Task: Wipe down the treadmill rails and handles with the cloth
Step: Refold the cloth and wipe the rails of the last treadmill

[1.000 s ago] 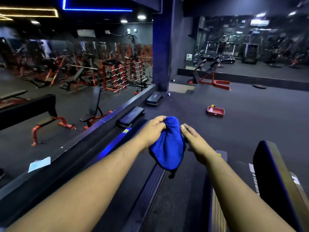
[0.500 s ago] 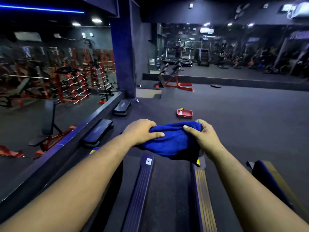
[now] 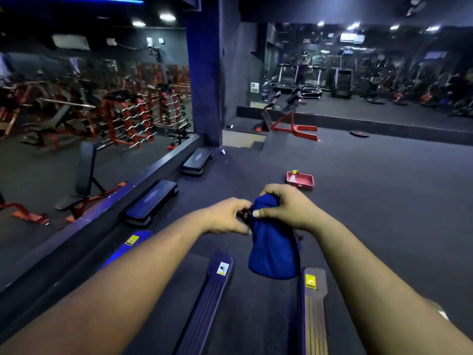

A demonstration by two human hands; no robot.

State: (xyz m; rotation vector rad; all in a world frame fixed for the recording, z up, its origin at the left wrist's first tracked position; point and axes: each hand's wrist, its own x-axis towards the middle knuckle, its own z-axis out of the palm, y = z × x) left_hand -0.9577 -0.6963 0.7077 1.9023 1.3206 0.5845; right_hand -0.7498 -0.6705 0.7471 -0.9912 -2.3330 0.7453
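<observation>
Now cloth (image 3: 272, 248) hanging, gripped between hands (image 3: 261, 213)

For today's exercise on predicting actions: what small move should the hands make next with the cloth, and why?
Probably lower the blue cloth onto the right side rail: the right hand grips it bunched, the left hand pinches its edge, and it hangs above the rails, touching neither.

Red tray (image 3: 300, 180) on dark floor (image 3: 384, 201), well apart from red-framed bench (image 3: 289, 116). Two step platforms (image 3: 151, 201) along mirror wall base. Blue pillar (image 3: 203, 73) upright. Weight plate (image 3: 359, 133) flat on floor, far right.
</observation>
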